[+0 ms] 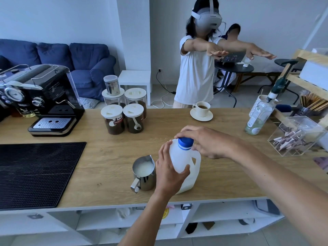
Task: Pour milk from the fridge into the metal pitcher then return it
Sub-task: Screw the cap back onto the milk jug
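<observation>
1. Standing upright on the wooden counter, the milk jug sits just right of the metal pitcher, which holds milk.
2. Left hand grasps the jug body.
3. Right hand grips the blue cap directly atop the vertical axis; cap appears seated.

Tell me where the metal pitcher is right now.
In the head view, the metal pitcher stands on the wooden counter, just left of the milk jug and beside the left hand.
</observation>
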{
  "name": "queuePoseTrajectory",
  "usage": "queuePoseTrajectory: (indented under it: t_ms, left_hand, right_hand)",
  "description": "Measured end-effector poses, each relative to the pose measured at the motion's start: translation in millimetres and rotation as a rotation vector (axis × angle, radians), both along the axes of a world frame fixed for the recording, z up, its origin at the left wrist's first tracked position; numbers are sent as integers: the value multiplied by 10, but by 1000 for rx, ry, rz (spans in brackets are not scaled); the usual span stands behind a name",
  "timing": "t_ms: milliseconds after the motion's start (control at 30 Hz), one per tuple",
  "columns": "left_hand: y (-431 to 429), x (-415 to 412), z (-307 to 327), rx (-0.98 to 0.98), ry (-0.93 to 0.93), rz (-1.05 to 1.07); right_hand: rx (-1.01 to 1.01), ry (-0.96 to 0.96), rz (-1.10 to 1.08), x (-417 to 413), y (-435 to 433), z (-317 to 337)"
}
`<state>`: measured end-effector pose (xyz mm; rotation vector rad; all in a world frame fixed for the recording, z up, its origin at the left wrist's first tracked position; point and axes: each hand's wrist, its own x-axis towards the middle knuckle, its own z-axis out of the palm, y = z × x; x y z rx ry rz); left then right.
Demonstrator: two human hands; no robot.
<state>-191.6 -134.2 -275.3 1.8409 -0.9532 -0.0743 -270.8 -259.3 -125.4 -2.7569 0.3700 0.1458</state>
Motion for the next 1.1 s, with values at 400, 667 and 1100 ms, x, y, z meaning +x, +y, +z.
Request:
queuePoseTrajectory:
  t_ms: [400, 667, 1100]
  left_hand:
    - [6, -8, 1, 9, 3, -7]
    - [10, -2, 15, 20, 13, -6]
    - [2, 10, 14, 11, 17, -7]
  right_hand:
    - [-21, 0, -61, 46, -5, 56]
    - [-78, 29, -93, 121, -10, 116]
    - [-64, -188, -177, 68, 17, -3]
